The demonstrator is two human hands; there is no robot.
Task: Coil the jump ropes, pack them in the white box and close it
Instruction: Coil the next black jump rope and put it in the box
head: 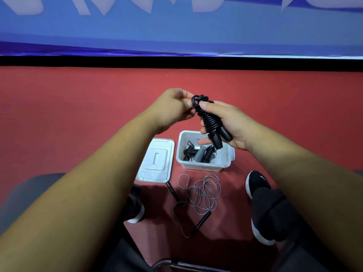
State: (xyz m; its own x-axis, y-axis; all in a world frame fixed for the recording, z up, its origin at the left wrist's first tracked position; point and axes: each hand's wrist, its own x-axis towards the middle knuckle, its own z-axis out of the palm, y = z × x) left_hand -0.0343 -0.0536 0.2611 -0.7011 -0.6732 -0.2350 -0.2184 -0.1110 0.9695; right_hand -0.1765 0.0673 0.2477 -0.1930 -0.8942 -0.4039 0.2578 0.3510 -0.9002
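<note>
So both hands are up in front, held over the red floor (78, 114), working one black jump rope (211, 120) that's already wound into a tight bundle. The right hand (231, 124) has its grip wrapped around the middle of the bundle, thumb on top, with the two black handles poking out below the palm. The left hand (172, 108) has a narrow grip, pinching the small loop of cord at the top end of that same bundle.

Straight below them the white box (202, 166) sits open on the floor, and there are coiled ropes (199, 154) inside it already (black ones plus a grey one, can't really count them). The lid (156, 160) lies flat on the floor just to the left of the box, close by but not touching as far as I can tell.

Nearer to the person, a grey rope (202, 191) is sprawled loose in messy loops on the floor, its two black handles lying apart, one angled up toward the lid's corner. A black shoe (255, 181) with a white sole is planted just right of that tangle.
</note>
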